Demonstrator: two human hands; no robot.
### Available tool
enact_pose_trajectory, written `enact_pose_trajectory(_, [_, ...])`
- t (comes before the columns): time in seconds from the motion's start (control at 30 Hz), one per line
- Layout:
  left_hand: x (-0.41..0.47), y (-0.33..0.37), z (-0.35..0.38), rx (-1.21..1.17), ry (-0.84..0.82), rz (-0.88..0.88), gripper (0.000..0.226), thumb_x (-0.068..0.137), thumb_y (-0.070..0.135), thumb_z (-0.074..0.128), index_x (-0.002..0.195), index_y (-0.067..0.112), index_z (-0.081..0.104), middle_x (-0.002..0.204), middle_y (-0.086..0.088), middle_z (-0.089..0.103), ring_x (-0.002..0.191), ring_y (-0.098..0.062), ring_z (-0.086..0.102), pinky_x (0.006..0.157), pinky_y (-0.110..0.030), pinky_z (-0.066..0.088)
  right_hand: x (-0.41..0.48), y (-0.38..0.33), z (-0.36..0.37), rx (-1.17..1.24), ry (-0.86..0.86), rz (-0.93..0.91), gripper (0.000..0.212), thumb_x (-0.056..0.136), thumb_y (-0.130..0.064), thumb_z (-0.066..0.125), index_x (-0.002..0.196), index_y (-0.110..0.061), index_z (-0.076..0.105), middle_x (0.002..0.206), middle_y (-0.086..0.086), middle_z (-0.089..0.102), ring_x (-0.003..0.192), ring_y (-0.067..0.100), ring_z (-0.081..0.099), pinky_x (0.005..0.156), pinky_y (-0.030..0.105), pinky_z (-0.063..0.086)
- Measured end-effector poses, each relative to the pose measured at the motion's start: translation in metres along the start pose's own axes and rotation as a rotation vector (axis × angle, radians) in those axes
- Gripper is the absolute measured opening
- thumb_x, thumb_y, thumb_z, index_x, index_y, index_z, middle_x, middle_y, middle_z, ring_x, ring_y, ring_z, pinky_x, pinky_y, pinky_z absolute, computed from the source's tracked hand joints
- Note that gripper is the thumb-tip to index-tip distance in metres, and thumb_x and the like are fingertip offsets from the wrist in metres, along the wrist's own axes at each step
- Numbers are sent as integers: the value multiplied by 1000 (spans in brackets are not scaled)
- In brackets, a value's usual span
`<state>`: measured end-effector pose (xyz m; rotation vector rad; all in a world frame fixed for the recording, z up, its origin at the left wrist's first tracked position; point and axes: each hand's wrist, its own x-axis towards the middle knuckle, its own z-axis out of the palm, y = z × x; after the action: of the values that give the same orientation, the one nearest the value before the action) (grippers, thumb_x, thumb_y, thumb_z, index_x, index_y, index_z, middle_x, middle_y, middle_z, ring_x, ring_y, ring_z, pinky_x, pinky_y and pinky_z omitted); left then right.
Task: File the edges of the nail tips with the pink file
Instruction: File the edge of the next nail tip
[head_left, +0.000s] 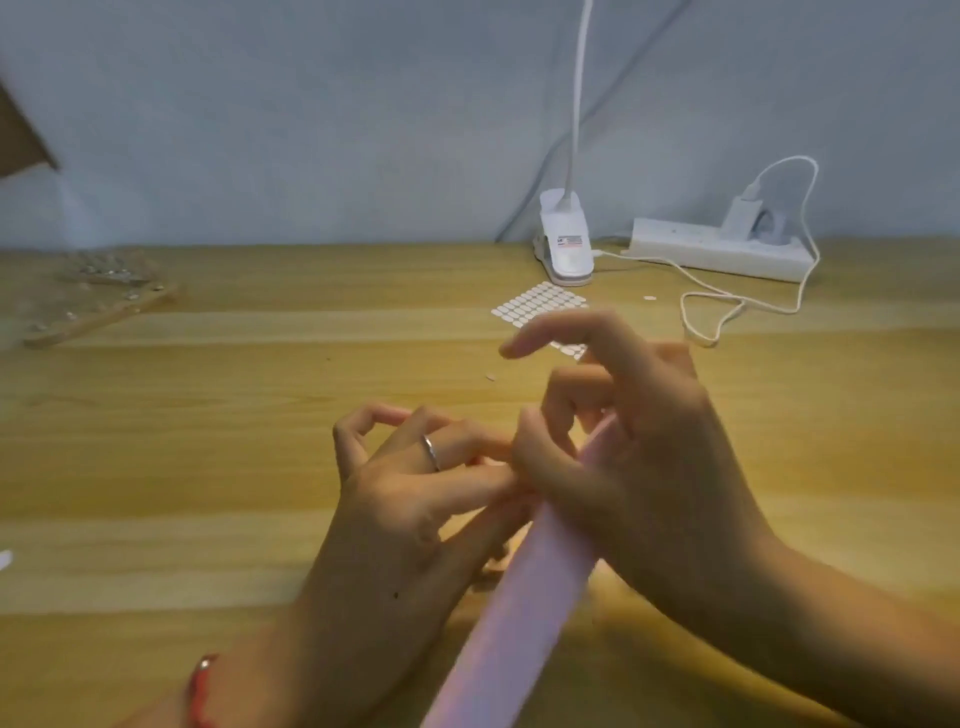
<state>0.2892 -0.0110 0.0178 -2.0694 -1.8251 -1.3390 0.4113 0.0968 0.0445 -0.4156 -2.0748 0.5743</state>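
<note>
Over the table (208, 467): right hand (639, 467) grips pink file (524, 597); left hand (410, 499) pinched against file's edge, whatever it holds hidden, cannot tell.

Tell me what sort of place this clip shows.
Probably a home nail-craft spot: a wooden desk against a wall, with a clip lamp, a power strip, a sticker sheet and a pink file in use.
</note>
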Motion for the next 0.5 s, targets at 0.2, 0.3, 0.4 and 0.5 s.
enact_pose_trajectory(0.2, [0, -2, -1, -39, 3, -16, 20, 88, 38, 52, 102, 36, 66, 100, 22, 62, 96, 3, 53, 87, -37, 25, 6, 10, -8, 60, 83, 130, 33, 78, -23, 63, 103, -42, 53, 62, -14, 57, 67, 14, 55, 73, 38, 44])
enact_pose_trajectory(0.3, [-1, -3, 0, 2, -18, 4, 18, 89, 37, 52, 101, 35, 65, 100, 21, 61, 95, 0, 53, 85, -39, 26, -1, 5, 0, 29, -1, -4, 36, 76, -24, 62, 106, -41, 50, 62, -18, 57, 62, 3, 55, 66, 25, 40])
enact_pose_trajectory(0.4, [-1, -2, -2, -86, -5, -53, 16, 88, 38, 55, 96, 35, 69, 97, 20, 63, 95, -3, 56, 88, -41, 31, 26, 42, -33, 72, 208, 193, 38, 81, -11, 65, 114, -27, 54, 57, -13, 55, 52, 2, 51, 52, 13, 42])
enact_pose_trajectory(0.5, [0, -1, -2, -249, -53, -144, 20, 91, 39, 51, 94, 33, 70, 96, 19, 65, 100, -13, 59, 88, -36, 39, 29, 58, -50, 117, 279, 252, 37, 80, -15, 59, 115, -25, 53, 52, -16, 51, 47, 1, 46, 45, 8, 36])
